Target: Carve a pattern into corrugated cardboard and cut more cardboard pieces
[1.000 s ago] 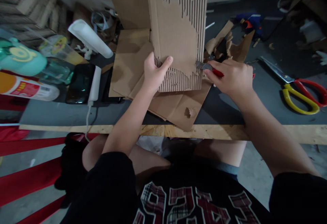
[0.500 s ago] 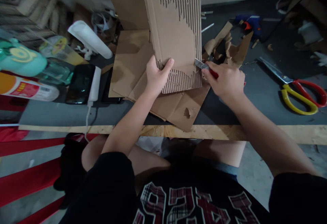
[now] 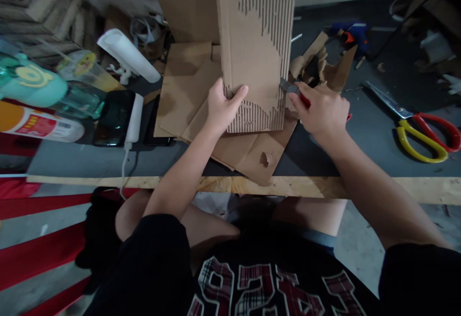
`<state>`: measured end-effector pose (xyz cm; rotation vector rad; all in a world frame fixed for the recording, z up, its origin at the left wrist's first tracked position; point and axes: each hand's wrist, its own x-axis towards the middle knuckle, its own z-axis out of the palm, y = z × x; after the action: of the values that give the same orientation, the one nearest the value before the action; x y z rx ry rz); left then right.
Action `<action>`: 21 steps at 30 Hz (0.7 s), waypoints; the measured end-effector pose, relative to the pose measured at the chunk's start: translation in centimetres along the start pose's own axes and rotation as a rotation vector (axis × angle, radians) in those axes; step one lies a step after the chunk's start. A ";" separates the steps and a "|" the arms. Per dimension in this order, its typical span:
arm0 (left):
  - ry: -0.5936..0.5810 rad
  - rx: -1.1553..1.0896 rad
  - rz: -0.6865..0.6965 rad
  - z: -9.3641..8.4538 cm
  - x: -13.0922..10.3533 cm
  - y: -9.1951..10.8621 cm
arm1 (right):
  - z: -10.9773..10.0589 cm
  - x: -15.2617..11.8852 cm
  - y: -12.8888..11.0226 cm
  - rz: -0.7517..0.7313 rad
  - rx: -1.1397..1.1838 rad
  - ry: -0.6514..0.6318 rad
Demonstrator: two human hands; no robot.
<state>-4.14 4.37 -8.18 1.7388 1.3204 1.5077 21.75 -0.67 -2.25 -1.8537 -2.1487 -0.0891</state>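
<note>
A long cardboard piece [image 3: 252,52] is tilted up in front of me, its top layer partly peeled so the corrugated ridges show along the right side and lower end. My left hand [image 3: 226,107] grips its left edge, thumb on the face and fingers behind. In my right hand [image 3: 320,112] is a utility knife [image 3: 291,87] with a red handle, its blade at the right edge of the peeled area. Flat cardboard sheets [image 3: 194,90] lie beneath the piece.
Scissors [image 3: 410,114] with red and yellow handles lie at right, below a blue glue gun [image 3: 355,35]. Torn cardboard scraps [image 3: 334,68] sit beyond my right hand. On the left are a phone [image 3: 113,116], a white power bank [image 3: 134,119], bottles [image 3: 50,126] and a white roll [image 3: 127,54].
The cardboard piece has swung slightly, its upper part moving right and standing straighter. My right hand and the knife have shifted a little to the right; my left hand keeps its grip.
</note>
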 end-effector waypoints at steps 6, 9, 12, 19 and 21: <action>0.010 -0.021 -0.048 0.6 -0.5 0.2 | 0.1 0.8 0.9 -0.001 0.001 -0.013; 0.031 -0.028 -0.041 0.6 -0.3 -0.2 | 0.0 0.7 0.8 -0.019 -0.004 -0.026; 0.048 -0.019 -0.044 0.3 -0.1 -0.4 | 0.0 0.6 0.6 -0.052 -0.006 -0.049; 0.048 -0.011 -0.042 0.3 0.0 -0.5 | -0.1 0.5 0.4 -0.045 0.017 -0.087; 0.052 -0.013 -0.042 0.3 0.0 -0.5 | 0.0 0.5 0.4 -0.046 0.005 -0.091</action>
<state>-4.04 4.69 -8.70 1.6642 1.3605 1.5443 22.12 -0.13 -2.14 -1.8387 -2.2509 -0.0085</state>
